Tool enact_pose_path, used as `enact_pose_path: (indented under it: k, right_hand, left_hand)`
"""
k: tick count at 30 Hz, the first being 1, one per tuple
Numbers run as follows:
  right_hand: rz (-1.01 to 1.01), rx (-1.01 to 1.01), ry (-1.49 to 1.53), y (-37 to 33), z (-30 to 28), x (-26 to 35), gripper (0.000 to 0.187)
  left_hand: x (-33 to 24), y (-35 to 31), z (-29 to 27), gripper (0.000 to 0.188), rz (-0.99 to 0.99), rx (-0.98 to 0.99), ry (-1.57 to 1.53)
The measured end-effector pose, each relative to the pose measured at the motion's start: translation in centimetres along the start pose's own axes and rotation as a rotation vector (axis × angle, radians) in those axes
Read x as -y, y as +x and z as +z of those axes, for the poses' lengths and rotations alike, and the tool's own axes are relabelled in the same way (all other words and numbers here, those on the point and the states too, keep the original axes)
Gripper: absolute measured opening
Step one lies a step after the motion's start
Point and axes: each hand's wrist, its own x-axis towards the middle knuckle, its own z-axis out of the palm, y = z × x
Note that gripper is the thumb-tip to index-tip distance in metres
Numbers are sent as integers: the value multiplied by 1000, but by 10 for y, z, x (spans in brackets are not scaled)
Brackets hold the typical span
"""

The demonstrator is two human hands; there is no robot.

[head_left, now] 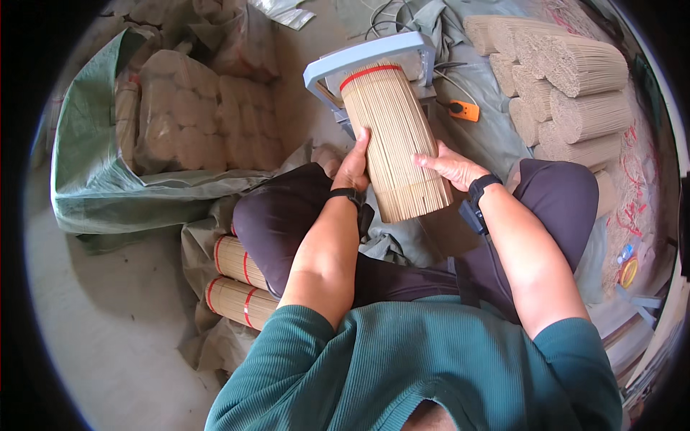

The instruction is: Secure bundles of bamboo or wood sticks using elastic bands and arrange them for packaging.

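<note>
A thick round bundle of thin pale sticks [395, 147] lies between my two hands, tilted away from me. Near its far end runs a red band [370, 71], and that end sits at the opening of a light-blue frame-shaped machine [370, 56]. My left hand [353, 167] grips the bundle's left side, thumb on top. On the right side, nearer to me, my right hand [457, 166] holds it, thumb across the top and the other fingers partly hidden behind it. Whether the bundle touches the frame, I cannot tell.
A green woven sack [93, 183] at the left holds several bagged bundles [180, 108]. Two red-banded bundles [241, 302] lie beside my left leg. Loose-ended stick bundles [586, 68] are stacked at the right. An orange power socket [464, 110] with cables lies near the machine.
</note>
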Motion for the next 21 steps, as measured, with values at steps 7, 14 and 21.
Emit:
enact_pose_path:
  k: [7,14,21]
  right_hand:
    - [-67,-82,-45,-7,11,8,129]
    - [-85,-130,-33,-7,21,10,129]
    - [-160,-121,-29,-10,19,7,126]
  left_hand:
    - [26,-25,-16,81,-49,284,-20]
    - [27,-30,-19,80,102,229,99]
    - [28,-32,-12,81,90,284,44]
